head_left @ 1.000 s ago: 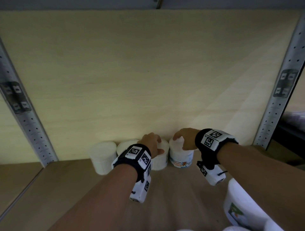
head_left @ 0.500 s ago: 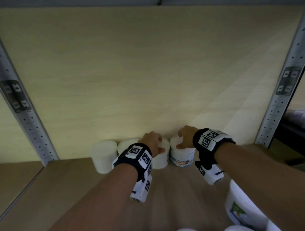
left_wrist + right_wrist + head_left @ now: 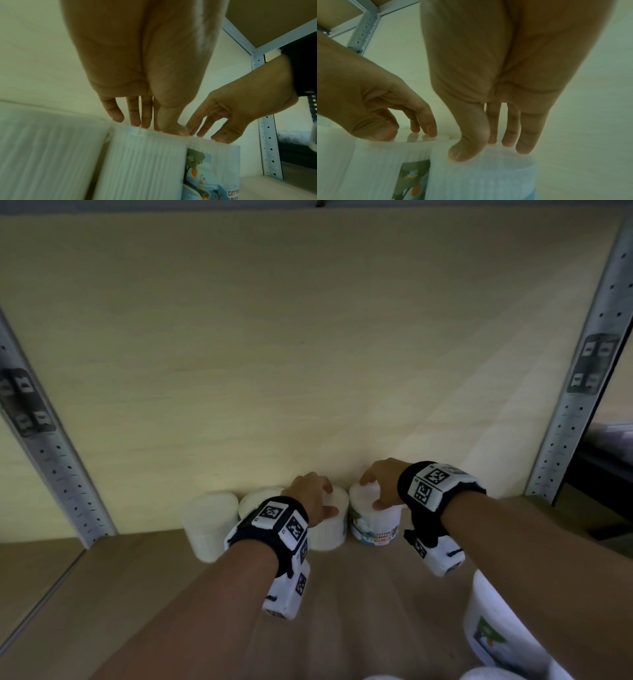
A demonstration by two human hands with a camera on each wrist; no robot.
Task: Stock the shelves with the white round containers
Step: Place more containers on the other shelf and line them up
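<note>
Along the back edge of a pale wooden shelf (image 3: 359, 594), a left hand (image 3: 310, 496) and right hand (image 3: 385, 486) each cup fingertips over the lid of a white round plastic container (image 3: 330, 523), (image 3: 375, 525). Squaring the tubs snug against neighbours (image 3: 209, 525), labels forward, would finish well. One label reads "COTTON BUDS".

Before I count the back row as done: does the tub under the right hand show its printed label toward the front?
Yes, the tub under the right hand shows a colourful label facing forward.
</note>
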